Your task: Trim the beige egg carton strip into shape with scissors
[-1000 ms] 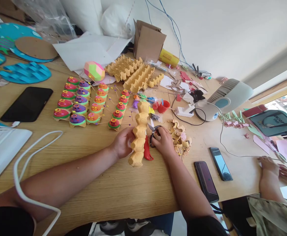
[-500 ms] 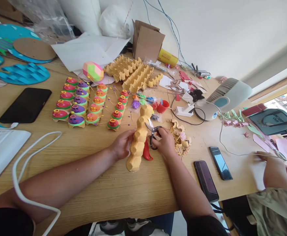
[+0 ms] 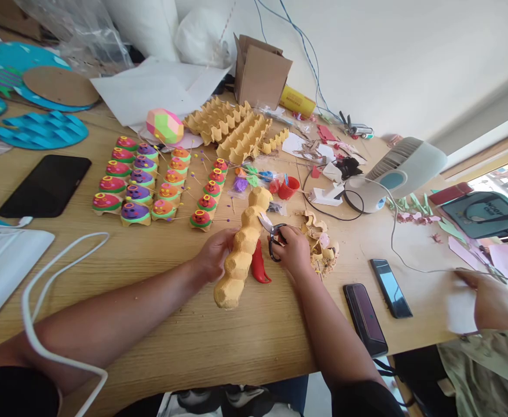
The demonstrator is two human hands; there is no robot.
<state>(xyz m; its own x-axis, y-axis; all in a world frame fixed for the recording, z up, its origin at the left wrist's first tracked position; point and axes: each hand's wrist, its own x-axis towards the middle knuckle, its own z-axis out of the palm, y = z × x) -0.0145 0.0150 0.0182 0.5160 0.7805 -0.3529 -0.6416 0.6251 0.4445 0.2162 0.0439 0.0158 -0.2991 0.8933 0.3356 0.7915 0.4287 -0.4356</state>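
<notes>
My left hand [image 3: 216, 253] grips a yellow egg-carton strip [image 3: 241, 248] by its left side, holding it tilted above the table. In my right hand [image 3: 293, 248] are black-handled scissors [image 3: 274, 235], their blades at the strip's right edge near its upper part. A red curved piece [image 3: 259, 265] lies on the table between the strip and my right hand. Left of the strip stand rows of painted caterpillars, among them a red one [image 3: 206, 201], an orange one [image 3: 169, 192] and a purple one [image 3: 139, 194]. Cut carton scraps [image 3: 318, 243] lie right of my right hand.
Uncut carton pieces [image 3: 244, 138] lie behind, near a cardboard box [image 3: 262, 72]. A red cup [image 3: 288, 188] and a white fan [image 3: 393, 176] stand to the right. Two phones [image 3: 390, 288] [image 3: 365, 317] lie near another person's hand [image 3: 492, 295]. A black tablet [image 3: 45, 185] is at left.
The carton strip has tilted more, its lower end swinging left. The scissors have shifted slightly with my right hand. At the right, the other person's hand has moved a little.
</notes>
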